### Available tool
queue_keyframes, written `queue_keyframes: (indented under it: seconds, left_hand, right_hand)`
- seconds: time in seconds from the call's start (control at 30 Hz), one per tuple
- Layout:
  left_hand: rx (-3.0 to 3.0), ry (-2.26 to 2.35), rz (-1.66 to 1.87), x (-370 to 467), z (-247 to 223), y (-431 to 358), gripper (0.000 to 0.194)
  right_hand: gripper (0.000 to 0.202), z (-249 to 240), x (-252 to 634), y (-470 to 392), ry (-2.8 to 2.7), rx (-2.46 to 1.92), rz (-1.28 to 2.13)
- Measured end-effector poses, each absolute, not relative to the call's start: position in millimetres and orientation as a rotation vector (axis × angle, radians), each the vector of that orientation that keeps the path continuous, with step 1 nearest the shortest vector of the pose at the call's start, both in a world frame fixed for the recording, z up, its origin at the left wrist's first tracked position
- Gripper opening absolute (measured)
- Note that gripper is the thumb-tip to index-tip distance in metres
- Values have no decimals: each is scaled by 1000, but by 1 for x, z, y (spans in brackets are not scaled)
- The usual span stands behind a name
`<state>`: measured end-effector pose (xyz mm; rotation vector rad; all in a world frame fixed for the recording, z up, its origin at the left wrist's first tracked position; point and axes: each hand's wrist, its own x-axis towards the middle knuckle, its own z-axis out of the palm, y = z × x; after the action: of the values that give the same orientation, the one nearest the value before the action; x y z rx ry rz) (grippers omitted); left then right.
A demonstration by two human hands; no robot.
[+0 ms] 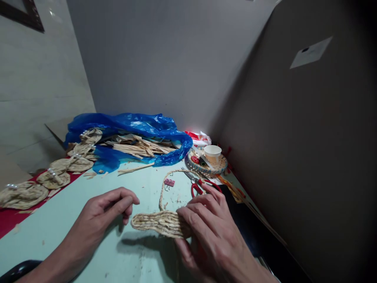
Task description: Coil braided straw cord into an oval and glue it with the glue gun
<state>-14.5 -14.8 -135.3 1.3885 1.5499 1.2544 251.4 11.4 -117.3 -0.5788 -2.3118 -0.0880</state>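
Note:
My right hand grips one end of a woven straw sole, made of braid laid in rows and held just above the table. From the sole a loose straw braid loops back across the table toward the scissors. To the left of the sole is my left hand, its fingers curled and thumb pressed to the forefinger. Whatever that pinch may hold is too small to make out. Red-handled scissors lie partly behind my right fingers. A pink binder clip rests inside the braid's loop.
A blue plastic bag of dry straw strips lies at the back. Finished-looking straw slippers with beads line the left edge. A paper cup stands on a round woven tray. A dark wall closes the right side.

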Motion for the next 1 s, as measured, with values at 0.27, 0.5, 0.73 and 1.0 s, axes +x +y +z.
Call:
queue_keyframes:
  seconds: [0.27,0.5,0.73,1.0]
  left_hand:
    - [1332,1577,1194,-15,-136,-15,37]
    - [1249,1497,1131,-13,-134,-18,34]
    - [1096,1444,1142,-11,-139,-17,50]
    - [1051,1152,813,0,-124,-31,37]
  right_hand:
    - [19,-121,248,11,-2297,-609,-74]
    - [17,-127,245,9,-2306,-534,-143]
    - [16,-119,245,2,-2353,-460,-145]
    - [22,-116,252,-2,-2443,-388,-32]
